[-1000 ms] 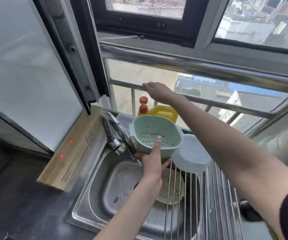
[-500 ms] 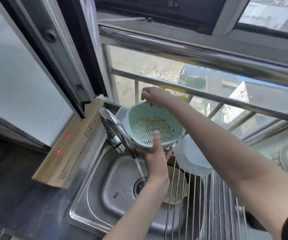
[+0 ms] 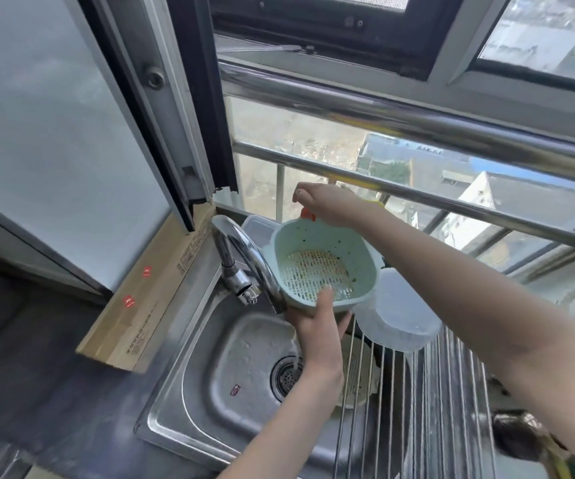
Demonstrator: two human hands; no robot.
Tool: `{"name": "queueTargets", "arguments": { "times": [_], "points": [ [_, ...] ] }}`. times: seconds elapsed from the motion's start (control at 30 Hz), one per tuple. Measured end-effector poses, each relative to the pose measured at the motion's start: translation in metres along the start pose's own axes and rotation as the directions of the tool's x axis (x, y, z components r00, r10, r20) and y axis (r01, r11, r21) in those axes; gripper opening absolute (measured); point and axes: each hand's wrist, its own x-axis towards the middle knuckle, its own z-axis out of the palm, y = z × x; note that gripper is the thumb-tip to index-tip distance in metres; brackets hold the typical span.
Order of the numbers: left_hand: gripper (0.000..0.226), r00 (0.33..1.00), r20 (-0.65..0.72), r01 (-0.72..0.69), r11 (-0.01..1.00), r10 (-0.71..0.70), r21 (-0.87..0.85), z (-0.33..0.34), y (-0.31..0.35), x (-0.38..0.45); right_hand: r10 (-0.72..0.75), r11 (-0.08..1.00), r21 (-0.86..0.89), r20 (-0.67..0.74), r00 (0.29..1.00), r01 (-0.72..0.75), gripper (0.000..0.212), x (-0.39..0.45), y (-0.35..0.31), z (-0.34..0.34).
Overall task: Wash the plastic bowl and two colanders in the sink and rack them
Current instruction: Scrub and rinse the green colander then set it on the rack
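My left hand (image 3: pixel 317 328) grips the pale green colander (image 3: pixel 324 267) from below and tilts its speckled inside towards me, just right of the tap spout. My right hand (image 3: pixel 331 205) lies with curled fingers over the orange pump (image 3: pixel 308 214) of the soap bottle behind the colander. The bottle itself is mostly hidden. A white plastic bowl (image 3: pixel 400 318) rests upside down on the wire rack (image 3: pixel 417 409). A beige colander (image 3: pixel 356 378) lies in the sink (image 3: pixel 223 371) under the rack's wires.
The chrome tap (image 3: pixel 241 254) runs a thin stream onto the drain (image 3: pixel 287 375). A long cardboard box (image 3: pixel 147 299) lies along the sink's left edge. A clear lidded tub (image 3: pixel 256 228) stands behind the tap. Steel window rails (image 3: pixel 451 202) cross behind.
My right hand came off the window rail and dropped onto the soap pump. Water started to run from the tap. The green colander stayed in my left hand, tilted further towards me.
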Motion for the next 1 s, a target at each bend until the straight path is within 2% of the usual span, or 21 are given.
{"name": "queueTargets", "arguments": {
  "times": [0.1,0.2,0.33,0.4,0.43,0.47,0.5,0.53,0.57,0.63,0.7,0.77,0.83,0.9,0.93,1.0],
  "points": [
    [0.049,1.000,0.019,0.021,0.999,-0.022,0.039,-0.009,-0.002,0.000,-0.007,0.986,0.165,-0.034,0.999,0.012,0.038,-0.003,0.005,-0.002],
    [0.052,0.992,0.098,0.070,0.990,-0.083,0.126,-0.024,-0.008,-0.008,-0.024,0.969,0.234,-0.231,0.973,0.079,0.039,-0.012,0.001,-0.006],
    [0.047,0.973,0.168,0.113,0.960,-0.159,0.254,-0.048,-0.014,-0.015,-0.088,0.920,0.263,-0.583,0.808,0.290,0.027,-0.063,-0.007,-0.011],
    [0.047,0.961,0.188,0.140,0.942,-0.204,0.306,-0.063,-0.014,-0.017,-0.137,0.916,0.210,-0.636,0.760,0.341,0.024,-0.111,-0.008,-0.005],
    [0.047,0.955,0.194,0.150,0.929,-0.225,0.338,-0.072,-0.015,-0.018,-0.154,0.927,0.188,-0.597,0.787,0.324,0.023,-0.136,-0.008,0.001],
    [0.048,0.949,0.194,0.161,0.912,-0.248,0.378,-0.081,-0.016,-0.018,-0.149,0.951,0.164,-0.499,0.854,0.262,0.022,-0.160,-0.008,0.009],
    [0.051,0.942,0.193,0.174,0.893,-0.273,0.415,-0.089,-0.017,-0.020,-0.102,0.982,0.111,-0.350,0.931,0.150,0.023,-0.180,-0.009,0.021],
    [0.054,0.936,0.187,0.190,0.876,-0.298,0.443,-0.096,-0.019,-0.022,-0.034,0.999,0.024,-0.202,0.979,0.040,0.027,-0.196,-0.009,0.037],
    [0.057,0.929,0.185,0.206,0.863,-0.320,0.462,-0.101,-0.020,-0.024,0.041,0.998,-0.043,-0.067,0.997,-0.044,0.035,-0.207,-0.009,0.058],
    [0.058,0.914,0.191,0.228,0.843,-0.357,0.487,-0.106,-0.022,-0.028,0.164,0.984,-0.100,0.182,0.969,-0.148,0.057,-0.223,-0.013,0.101],
    [0.053,0.919,0.181,0.212,0.827,-0.350,0.521,-0.110,-0.023,-0.032,0.214,0.975,-0.125,0.347,0.913,-0.182,0.075,-0.229,-0.021,0.139],
    [0.047,0.934,0.134,0.210,0.812,-0.332,0.545,-0.119,-0.023,-0.033,0.147,0.989,-0.073,0.448,0.882,-0.128,0.074,-0.232,-0.027,0.158],
    [0.049,0.928,0.103,0.249,0.802,-0.357,0.542,-0.129,-0.019,-0.033,-0.079,0.996,0.004,0.534,0.842,0.091,0.058,-0.234,-0.031,0.161],
    [0.056,0.913,0.083,0.293,0.786,-0.398,0.544,-0.136,-0.016,-0.031,-0.281,0.949,0.041,0.562,0.778,0.313,0.050,-0.234,-0.028,0.162],
    [0.058,0.909,0.072,0.311,0.781,-0.411,0.542,-0.139,-0.015,-0.029,-0.299,0.935,0.011,0.566,0.768,0.356,0.051,-0.232,-0.023,0.164],
    [0.056,0.910,0.053,0.321,0.780,-0.410,0.537,-0.146,-0.012,-0.025,-0.223,0.945,-0.100,0.500,0.837,0.312,0.059,-0.224,-0.017,0.170]
  ]
}}
